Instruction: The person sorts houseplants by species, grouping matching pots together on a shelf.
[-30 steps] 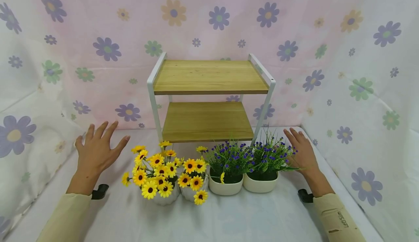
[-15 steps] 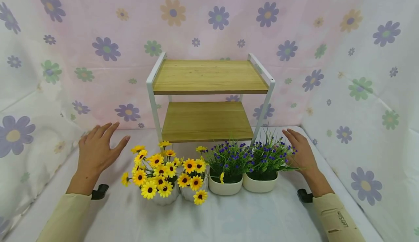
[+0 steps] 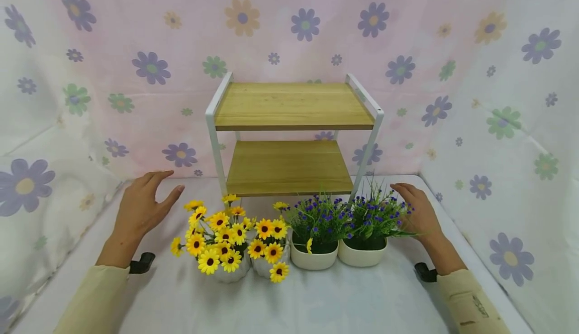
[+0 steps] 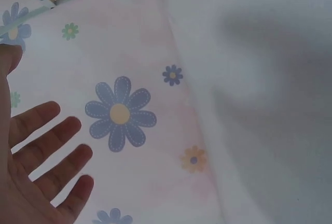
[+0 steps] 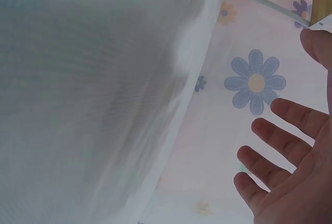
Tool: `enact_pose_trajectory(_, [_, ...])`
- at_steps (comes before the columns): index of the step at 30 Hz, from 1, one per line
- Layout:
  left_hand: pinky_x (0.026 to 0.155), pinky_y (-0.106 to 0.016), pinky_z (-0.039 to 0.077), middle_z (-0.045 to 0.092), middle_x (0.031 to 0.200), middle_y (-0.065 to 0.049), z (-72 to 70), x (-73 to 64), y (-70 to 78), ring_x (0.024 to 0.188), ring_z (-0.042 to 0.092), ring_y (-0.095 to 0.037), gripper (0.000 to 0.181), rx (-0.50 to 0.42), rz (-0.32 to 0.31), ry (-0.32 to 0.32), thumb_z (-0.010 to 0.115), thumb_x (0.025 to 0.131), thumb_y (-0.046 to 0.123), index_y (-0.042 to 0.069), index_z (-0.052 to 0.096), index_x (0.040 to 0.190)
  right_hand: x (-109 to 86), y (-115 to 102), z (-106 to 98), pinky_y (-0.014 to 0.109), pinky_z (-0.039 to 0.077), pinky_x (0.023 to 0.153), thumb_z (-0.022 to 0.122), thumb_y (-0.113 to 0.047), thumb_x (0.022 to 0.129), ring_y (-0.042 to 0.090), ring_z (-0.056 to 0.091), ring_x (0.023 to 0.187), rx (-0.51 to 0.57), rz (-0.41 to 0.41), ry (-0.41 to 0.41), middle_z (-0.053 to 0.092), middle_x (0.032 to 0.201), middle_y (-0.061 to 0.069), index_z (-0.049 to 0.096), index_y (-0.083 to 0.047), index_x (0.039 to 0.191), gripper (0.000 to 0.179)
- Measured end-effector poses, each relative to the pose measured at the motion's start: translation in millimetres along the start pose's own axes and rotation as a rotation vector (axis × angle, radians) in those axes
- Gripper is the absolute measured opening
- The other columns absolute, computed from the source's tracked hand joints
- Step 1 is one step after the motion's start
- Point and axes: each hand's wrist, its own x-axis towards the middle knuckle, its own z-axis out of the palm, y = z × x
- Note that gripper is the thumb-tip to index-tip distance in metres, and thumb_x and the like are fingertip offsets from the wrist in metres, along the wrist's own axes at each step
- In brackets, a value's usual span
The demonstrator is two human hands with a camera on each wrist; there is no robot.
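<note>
My left hand (image 3: pixel 141 206) is held over the left side of the white table, thumb apart from relaxed fingers, holding nothing. Its palm and spread fingers (image 4: pixel 52 151) show in the left wrist view. Nearest to it is a pot of yellow artificial flowers (image 3: pixel 223 236), with a smaller yellow-flowered pot (image 3: pixel 270 246) beside it. Two cream oval pots of purple-flowered grass, one (image 3: pixel 314 259) left of the other (image 3: pixel 363 256), stand further right. Just right of these, my right hand (image 3: pixel 421 214) is partly hidden by leaves; its loose fingers (image 5: pixel 282 141) hold nothing.
Behind the pots stands a two-tier rack with a wooden top shelf (image 3: pixel 294 105), a lower shelf (image 3: pixel 289 167) and white side frames. Flower-print cloth (image 3: pixel 289 37) encloses the back and sides. White cloth covers the table (image 3: pixel 316 306).
My left hand has turned, bringing its spread fingers closer together. The fingers of my right hand have bent slightly inward. The whole head view has shifted a little; pots and rack stay put.
</note>
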Motion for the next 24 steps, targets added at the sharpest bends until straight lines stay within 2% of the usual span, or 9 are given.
enact_pose_trajectory(3, [0.107, -0.071, 0.040, 0.064, 0.138, -0.024, 1.5, 1.0, 1.1, 0.127, 0.056, -0.051, 0.052, -0.045, 0.004, -0.018, 0.071, 0.102, 0.038, 0.006, 0.063, 0.142, 0.0, -3.9, -1.7, 0.073, 0.041, 0.102, 0.068, 0.028, 0.066, 0.058, 0.048, 0.128, -0.002, 0.024, -0.024, 0.055, 0.142, 0.032, 0.055, 0.007, 0.145, 0.083])
enact_pose_trajectory(6, [0.105, -0.070, 0.042, 0.066, 0.134, -0.021, 3.1, 3.3, 3.5, 0.125, 0.058, -0.048, 0.048, -0.092, 0.030, -0.020, 0.072, 0.102, 0.035, 0.007, 0.065, 0.140, -0.1, -6.8, -2.3, 0.072, 0.041, 0.104, 0.074, 0.018, 0.075, 0.056, 0.050, 0.127, -0.006, 0.030, -0.023, 0.059, 0.138, 0.031, 0.057, 0.006, 0.144, 0.072])
enact_pose_trajectory(10, [0.102, -0.067, 0.045, 0.069, 0.128, -0.018, 4.3, 6.1, 10.4, 0.122, 0.060, -0.043, 0.042, -0.139, 0.082, -0.007, 0.074, 0.101, 0.029, 0.007, 0.067, 0.136, -1.8, -7.0, -1.0, 0.071, 0.042, 0.104, 0.080, -0.003, 0.087, 0.054, 0.055, 0.124, 0.002, -0.046, 0.008, 0.063, 0.134, 0.030, 0.060, 0.007, 0.139, 0.056])
enact_pose_trajectory(14, [0.102, -0.065, 0.047, 0.069, 0.129, -0.014, 5.0, 8.0, 18.9, 0.122, 0.062, -0.040, 0.040, -0.183, 0.117, -0.030, 0.075, 0.101, 0.025, 0.009, 0.067, 0.137, -3.9, -6.7, 0.5, 0.070, 0.043, 0.102, 0.079, -0.002, 0.086, 0.053, 0.058, 0.120, 0.012, -0.131, 0.032, 0.065, 0.130, 0.030, 0.063, 0.009, 0.135, 0.052])
enact_pose_trajectory(17, [0.104, -0.066, 0.047, 0.069, 0.132, -0.012, 5.4, 9.5, 26.0, 0.124, 0.062, -0.039, 0.039, -0.230, 0.139, -0.078, 0.074, 0.102, 0.023, 0.010, 0.065, 0.138, -5.9, -8.3, -0.8, 0.068, 0.044, 0.102, 0.082, 0.007, 0.078, 0.051, 0.057, 0.121, 0.011, -0.107, -0.005, 0.066, 0.130, 0.027, 0.063, 0.008, 0.135, 0.060])
enact_pose_trajectory(20, [0.105, -0.066, 0.048, 0.069, 0.134, -0.010, 6.3, 12.1, 31.8, 0.127, 0.063, -0.037, 0.037, -0.278, 0.171, -0.121, 0.074, 0.102, 0.020, 0.010, 0.066, 0.137, -7.8, -10.5, -3.1, 0.068, 0.043, 0.104, 0.086, 0.009, 0.075, 0.050, 0.055, 0.124, 0.045, -0.061, -0.062, 0.065, 0.131, 0.025, 0.063, 0.005, 0.136, 0.065])
enact_pose_trajectory(24, [0.104, -0.064, 0.049, 0.069, 0.135, -0.006, 8.2, 15.9, 38.2, 0.127, 0.063, -0.032, 0.035, -0.320, 0.207, -0.156, 0.074, 0.101, 0.016, 0.012, 0.067, 0.136, -9.9, -12.0, -5.2, 0.068, 0.044, 0.102, 0.086, 0.001, 0.083, 0.049, 0.056, 0.124, 0.128, -0.061, -0.096, 0.067, 0.129, 0.021, 0.063, 0.002, 0.135, 0.056])
